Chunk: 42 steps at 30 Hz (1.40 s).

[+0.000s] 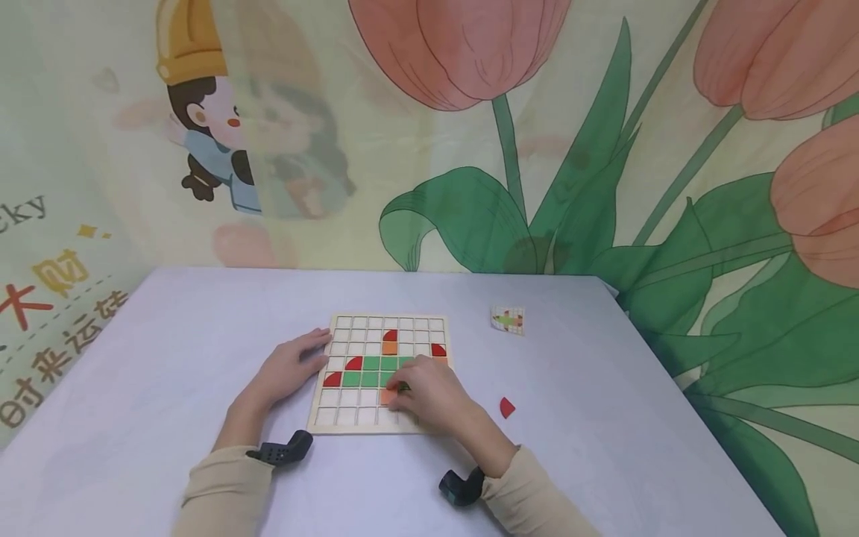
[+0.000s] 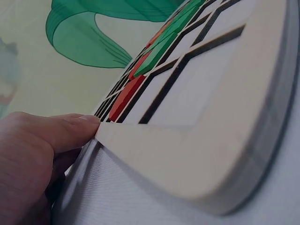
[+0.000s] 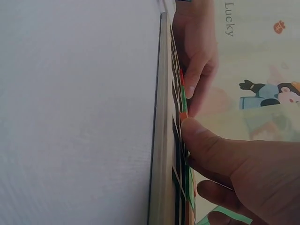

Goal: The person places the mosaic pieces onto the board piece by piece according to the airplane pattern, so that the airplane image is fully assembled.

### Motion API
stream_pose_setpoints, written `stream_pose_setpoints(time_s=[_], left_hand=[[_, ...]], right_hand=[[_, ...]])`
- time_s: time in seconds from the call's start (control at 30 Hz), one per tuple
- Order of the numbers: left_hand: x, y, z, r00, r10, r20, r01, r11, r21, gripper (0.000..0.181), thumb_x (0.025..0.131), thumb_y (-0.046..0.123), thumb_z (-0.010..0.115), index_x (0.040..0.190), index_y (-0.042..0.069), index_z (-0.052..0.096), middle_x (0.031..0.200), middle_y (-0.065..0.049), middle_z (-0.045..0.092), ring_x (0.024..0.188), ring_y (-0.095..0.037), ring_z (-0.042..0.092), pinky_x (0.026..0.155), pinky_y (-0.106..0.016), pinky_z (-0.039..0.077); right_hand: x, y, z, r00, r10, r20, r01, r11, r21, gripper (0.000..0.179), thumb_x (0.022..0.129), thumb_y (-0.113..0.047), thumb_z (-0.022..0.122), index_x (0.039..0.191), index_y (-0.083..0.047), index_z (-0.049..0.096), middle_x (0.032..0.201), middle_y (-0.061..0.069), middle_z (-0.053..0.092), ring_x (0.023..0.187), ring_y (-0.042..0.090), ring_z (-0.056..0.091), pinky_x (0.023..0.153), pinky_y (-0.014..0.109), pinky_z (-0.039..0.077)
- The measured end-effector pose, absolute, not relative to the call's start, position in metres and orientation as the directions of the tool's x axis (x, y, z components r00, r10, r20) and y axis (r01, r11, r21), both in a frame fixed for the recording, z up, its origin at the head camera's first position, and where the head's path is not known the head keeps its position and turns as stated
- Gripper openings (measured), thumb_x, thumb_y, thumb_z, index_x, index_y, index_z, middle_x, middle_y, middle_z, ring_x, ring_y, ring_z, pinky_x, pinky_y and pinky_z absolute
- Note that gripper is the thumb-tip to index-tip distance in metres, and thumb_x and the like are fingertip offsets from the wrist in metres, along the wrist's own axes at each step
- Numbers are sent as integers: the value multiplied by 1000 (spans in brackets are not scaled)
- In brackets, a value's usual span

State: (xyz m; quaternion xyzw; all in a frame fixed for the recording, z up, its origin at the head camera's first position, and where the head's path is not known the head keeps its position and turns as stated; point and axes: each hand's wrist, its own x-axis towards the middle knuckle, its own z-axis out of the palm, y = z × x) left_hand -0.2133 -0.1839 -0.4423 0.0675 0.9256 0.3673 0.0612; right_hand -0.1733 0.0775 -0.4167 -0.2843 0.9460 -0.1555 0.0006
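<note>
A wooden grid board (image 1: 377, 429) lies on the table, with green squares (image 1: 370, 379), red quarter-circle tiles (image 1: 332, 380) and an orange square (image 1: 390, 347) set in its cells. My right hand (image 1: 432, 395) is over the lower middle of the board, its thumb and index finger pinching another orange square tile (image 1: 386, 397) at a cell below the green rows. That hand hides part of the grid. At the board's left edge rests my left hand (image 1: 290, 368), fingers extended; in the left wrist view its thumb (image 2: 77, 125) touches the frame.
A loose red quarter-circle tile (image 1: 506, 407) lies on the white tablecloth right of the board. Farther back is a small picture card (image 1: 508, 321) showing a coloured grid pattern. Behind the table hangs a printed backdrop (image 1: 470, 149) with tulips.
</note>
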Motion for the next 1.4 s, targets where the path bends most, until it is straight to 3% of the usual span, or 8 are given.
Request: stream_pose_setpoints(time_s=[0.33, 0.83, 1.4], left_hand=[[-216, -184, -444, -983, 175, -48, 96, 723, 684, 50, 93, 24, 58, 140, 11, 47, 152, -7, 37, 144, -32, 25, 116, -56, 21], [-216, -182, -441, -982, 184, -50, 100, 720, 687, 50, 93, 22, 58, 140, 10, 47, 152, -11, 37, 143, -36, 25, 115, -58, 20], [-217, -183, -442, -980, 194, -44, 111, 717, 688, 50, 93, 23, 58, 140, 9, 47, 152, -12, 36, 143, -38, 24, 115, -58, 21]], right_hand=[[-174, 75, -419, -850, -521, 76, -518, 804, -291, 22, 79, -33, 77, 99, -24, 75, 96, -10, 68, 93, 8, 58, 77, 18, 51], [-175, 72, -420, -836, -533, 126, -547, 801, -244, 19, 76, -32, 80, 92, -21, 77, 81, -13, 66, 77, 4, 54, 62, 12, 44], [-173, 67, -417, -887, -453, 85, -454, 826, -333, 17, 74, -27, 82, 90, -21, 77, 78, -12, 65, 68, 1, 51, 52, 12, 40]])
